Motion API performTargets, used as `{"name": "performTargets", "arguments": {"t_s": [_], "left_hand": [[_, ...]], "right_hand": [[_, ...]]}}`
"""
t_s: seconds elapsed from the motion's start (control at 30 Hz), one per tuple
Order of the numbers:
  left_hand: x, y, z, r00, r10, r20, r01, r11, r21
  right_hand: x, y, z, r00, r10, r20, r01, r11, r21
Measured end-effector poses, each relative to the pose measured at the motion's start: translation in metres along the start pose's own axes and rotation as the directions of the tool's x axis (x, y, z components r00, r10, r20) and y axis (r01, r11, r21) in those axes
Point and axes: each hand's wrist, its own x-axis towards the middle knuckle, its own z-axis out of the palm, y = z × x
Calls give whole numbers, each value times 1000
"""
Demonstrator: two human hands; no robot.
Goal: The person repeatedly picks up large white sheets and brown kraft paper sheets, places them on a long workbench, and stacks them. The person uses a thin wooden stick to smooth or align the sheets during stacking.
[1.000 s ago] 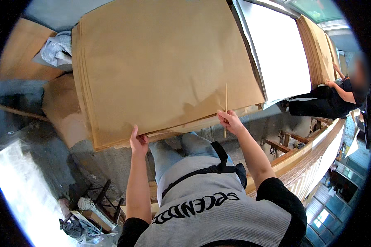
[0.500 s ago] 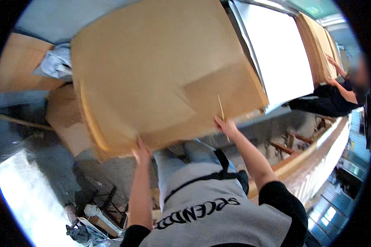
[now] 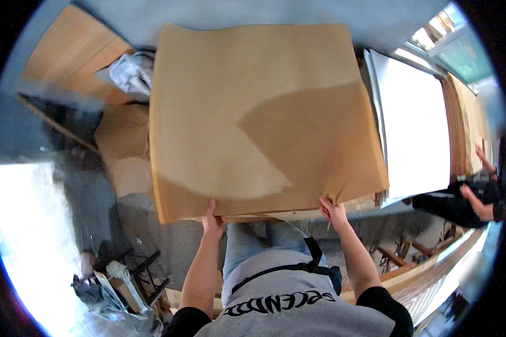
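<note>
A large brown paper sheet (image 3: pixel 253 112) lies in front of me on a stack with its edges fanning slightly at the sides. My left hand (image 3: pixel 213 221) grips its near edge, thumb on top and fingers curled beneath. Farther right, my right hand (image 3: pixel 333 212) pinches the same edge, where the paper puckers. The tip of a thin stick (image 3: pixel 329 226) pokes out below the right hand; the rest of it is hidden. A curved shadow falls across the sheet's right half.
A stack of white sheets (image 3: pixel 413 129) stands to the right, with more brown stacks (image 3: pixel 458 121) beyond. A person in dark clothes (image 3: pixel 472 194) is there. Left are a wooden board (image 3: pixel 73 50) and crumpled cloth (image 3: pixel 130 73). Wooden framing (image 3: pixel 391 255) lies at lower right.
My view has turned, so the sheet now looks squarer. My right hand has come down onto the near edge, and the thin stick no longer points up over the paper.
</note>
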Motion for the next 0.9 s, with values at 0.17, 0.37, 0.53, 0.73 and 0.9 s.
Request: {"name": "performTargets", "arguments": {"t_s": [0.17,0.37,0.53,0.73,0.9], "left_hand": [[3,0,-1,995,-49,87,56,995,-86],[17,13,0,998,-59,24,58,997,50],[11,-2,-15,986,-100,131,99,995,16],[-4,-35,-52,926,-190,325,216,975,-45],[-1,-42,-57,873,-280,400,312,950,-14]], "right_hand": [[1,16,-8,998,42,51,-52,976,213],[-2,-4,10,995,76,58,-87,971,223],[-10,28,2,994,102,43,-109,966,234],[-48,59,-5,963,267,-27,-246,918,311],[-52,72,-6,935,334,-115,-312,934,174]]}}
